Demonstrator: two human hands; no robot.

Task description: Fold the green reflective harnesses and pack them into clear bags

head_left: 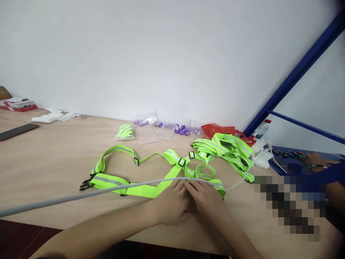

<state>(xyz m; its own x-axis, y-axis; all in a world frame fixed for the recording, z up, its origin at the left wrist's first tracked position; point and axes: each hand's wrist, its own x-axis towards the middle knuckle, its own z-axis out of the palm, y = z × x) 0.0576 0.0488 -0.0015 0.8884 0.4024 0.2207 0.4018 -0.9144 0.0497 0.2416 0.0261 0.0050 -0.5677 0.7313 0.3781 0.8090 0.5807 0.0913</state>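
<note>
A neon-yellow reflective harness (145, 191) with a grey stripe and black buckles lies spread on the table in the head view. My left hand (174, 203) and my right hand (206, 198) are close together at its right-hand part. Both have their fingers curled over the strap, and the fingertips are partly hidden. One loop of strap (206, 172) stands up just behind my knuckles. Black slider buckles (181, 162) sit along the bands, and a black side-release buckle (85, 183) lies at the left end. A grey cable (81, 196) crosses in front of the harness.
More reflective straps (223, 147) lie heaped at the right, near a red bag (215, 130) and a white plug block (261, 154). Purple rolls (182, 130) and a bagged strap (125, 132) lie by the wall. Another person's hand (314, 160) shows beyond a blue frame (293, 81).
</note>
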